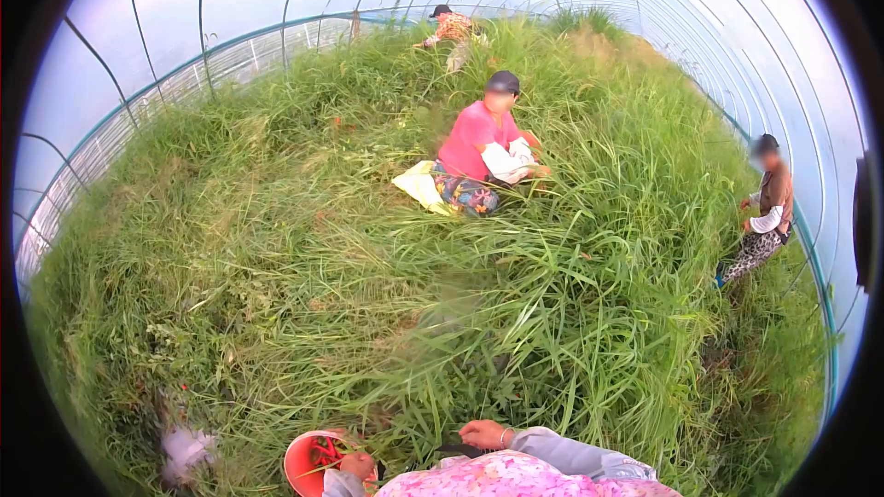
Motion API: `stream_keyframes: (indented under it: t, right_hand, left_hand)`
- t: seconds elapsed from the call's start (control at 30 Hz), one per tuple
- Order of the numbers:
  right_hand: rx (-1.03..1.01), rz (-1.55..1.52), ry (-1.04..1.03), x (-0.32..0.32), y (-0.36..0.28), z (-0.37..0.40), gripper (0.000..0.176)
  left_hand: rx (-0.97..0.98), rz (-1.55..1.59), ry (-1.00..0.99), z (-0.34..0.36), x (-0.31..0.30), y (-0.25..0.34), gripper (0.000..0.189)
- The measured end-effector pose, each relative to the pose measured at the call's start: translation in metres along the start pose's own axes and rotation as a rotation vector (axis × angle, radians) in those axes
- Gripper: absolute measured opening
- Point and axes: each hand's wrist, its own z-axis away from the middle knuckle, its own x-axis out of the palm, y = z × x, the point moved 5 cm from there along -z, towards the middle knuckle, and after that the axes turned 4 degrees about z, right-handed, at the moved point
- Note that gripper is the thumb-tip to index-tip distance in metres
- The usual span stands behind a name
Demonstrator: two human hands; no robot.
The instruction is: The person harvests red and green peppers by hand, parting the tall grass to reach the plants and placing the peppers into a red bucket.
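Note:
At the bottom, my left hand point(357, 467) is closed at the right rim of a red bucket point(296, 460) with a pale edge. Long red peppers point(326, 452) lie inside the bucket. My right hand point(486, 434), wearing a bracelet, reaches over the grass in front of me. Its fingers are curled in; what they hold, if anything, I cannot tell. A dark strip point(460, 449) shows just below that hand. Tall green grass point(571, 313) surrounds both hands, and my pink floral clothing point(516, 480) fills the bottom edge.
Ahead, a person in a pink top point(474, 143) sits low in the grass. Farther back another person point(451, 28) bends down; a third point(769, 202) stands at right. A whitish plastic-like thing point(189, 451) lies lower left. The plastic tunnel wall point(83, 129) curves around.

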Motion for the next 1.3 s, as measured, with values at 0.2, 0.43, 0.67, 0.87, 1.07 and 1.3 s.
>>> stream_keyframes:
  t: [0.2,0.43,0.67,0.87,1.07,1.3]
  right_hand:
    - [-0.019,0.010,0.050,0.005,-0.002,0.001,0.034]
    - [-0.050,0.071,0.063,0.007,0.005,0.000,0.033]
    - [-0.063,0.162,0.070,0.009,0.003,0.007,0.032]
    - [-0.083,0.190,0.068,0.008,0.005,0.008,0.035]
    - [-0.088,0.209,0.093,0.007,0.014,0.007,0.032]
    - [-0.057,0.203,0.090,0.007,0.011,0.014,0.033]
  left_hand:
    - [0.112,-0.104,0.035,0.047,-0.017,0.053,0.020]
    - [0.142,-0.080,0.018,0.062,-0.019,0.069,0.020]
    - [0.056,-0.107,-0.012,0.068,-0.015,0.075,0.022]
    - [0.094,-0.070,0.013,0.065,-0.013,0.072,0.021]
    - [0.130,-0.127,-0.004,0.072,-0.013,0.082,0.020]
    - [0.157,-0.161,0.012,0.064,-0.009,0.068,0.030]
